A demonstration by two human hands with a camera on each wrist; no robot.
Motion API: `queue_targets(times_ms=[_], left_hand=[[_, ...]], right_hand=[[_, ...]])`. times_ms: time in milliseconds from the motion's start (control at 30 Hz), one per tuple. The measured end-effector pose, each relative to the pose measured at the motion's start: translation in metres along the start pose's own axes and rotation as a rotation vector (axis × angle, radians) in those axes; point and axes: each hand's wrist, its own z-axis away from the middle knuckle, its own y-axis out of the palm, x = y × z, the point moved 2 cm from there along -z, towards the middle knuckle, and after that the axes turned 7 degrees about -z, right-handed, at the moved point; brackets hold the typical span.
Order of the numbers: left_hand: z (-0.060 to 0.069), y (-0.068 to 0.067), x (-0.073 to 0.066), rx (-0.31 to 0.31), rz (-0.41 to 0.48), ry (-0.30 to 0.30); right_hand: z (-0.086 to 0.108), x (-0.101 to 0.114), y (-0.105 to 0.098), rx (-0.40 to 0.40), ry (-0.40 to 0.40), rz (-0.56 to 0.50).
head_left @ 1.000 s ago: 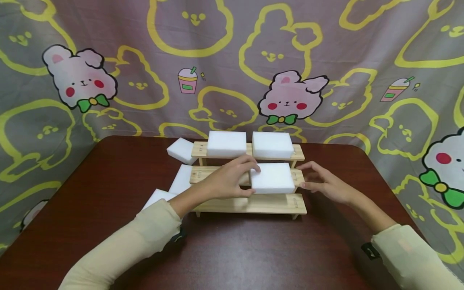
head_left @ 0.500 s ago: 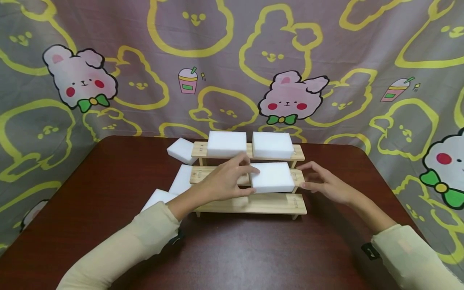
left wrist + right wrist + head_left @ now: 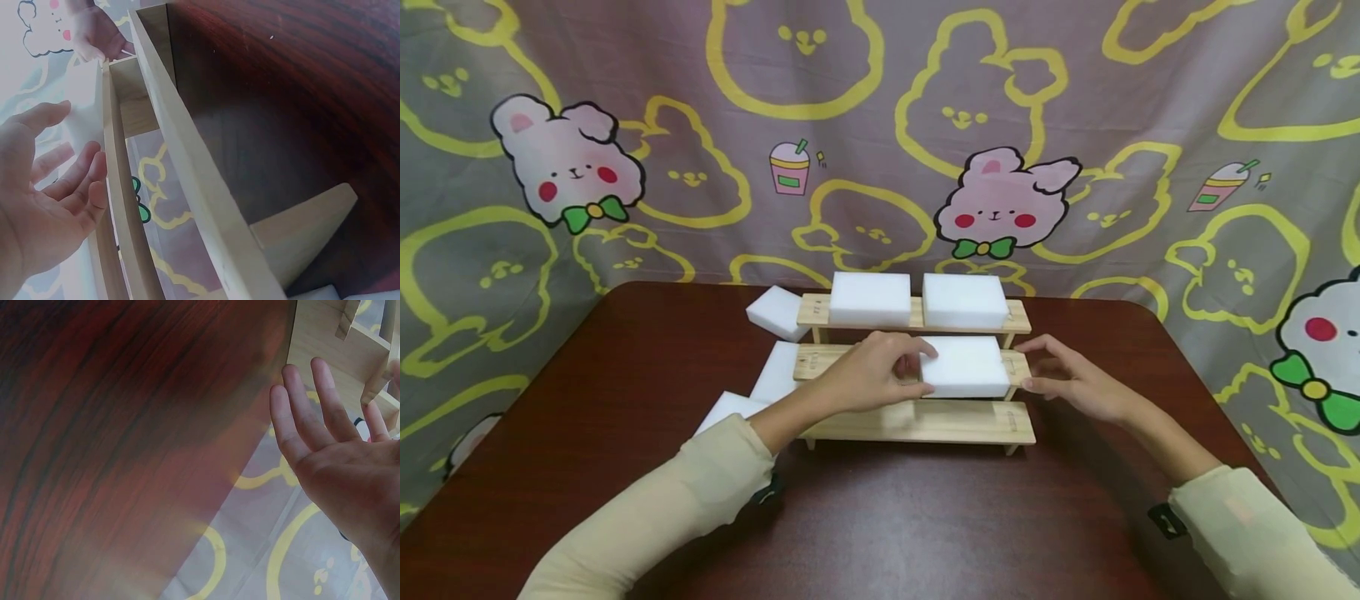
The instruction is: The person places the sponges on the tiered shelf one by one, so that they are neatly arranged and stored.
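Observation:
A white foam block (image 3: pixel 966 362) sits on the right part of the middle wooden shelf (image 3: pixel 818 360). My left hand (image 3: pixel 867 375) holds the block's left side, thumb at its front corner and index finger toward its back corner; the other fingers curl loosely in the left wrist view. At the shelf's right end is my right hand (image 3: pixel 1084 387), its thumb and index tips at or very near the wood. Its other fingers (image 3: pixel 334 415) are extended in the right wrist view. Two more foam blocks (image 3: pixel 870 297) stand side by side on the back shelf (image 3: pixel 812 310).
Nearest the person, the front shelf (image 3: pixel 955 422) bears no block. Several loose foam blocks (image 3: pixel 775 312) lie on the dark red table (image 3: pixel 880 517) left of the shelves, partly hidden by the left arm. A patterned curtain (image 3: pixel 850 100) hangs behind and around the table.
The block on the middle shelf has shifted very slightly backward. My left index finger and thumb have settled closer on its left corners. My right hand has barely moved.

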Motion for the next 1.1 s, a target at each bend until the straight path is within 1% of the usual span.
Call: queue_targets(times_ms=[300,533,833,1100], left_hand=[[-0.004,0.002,0.002,-0.002,0.036,-0.014],[-0.008,0.004,0.005,0.006,0.039,-0.039],[-0.013,0.003,0.006,0.024,0.056,-0.037],[-0.016,0.004,0.006,0.021,0.059,-0.044]], right_hand=[[0.000,0.001,0.000,-0.001,0.000,0.000],[0.000,0.000,0.000,0.001,-0.004,0.003],[0.001,0.000,0.000,0.006,-0.019,-0.015],[0.001,0.000,0.000,0.006,-0.023,-0.013]])
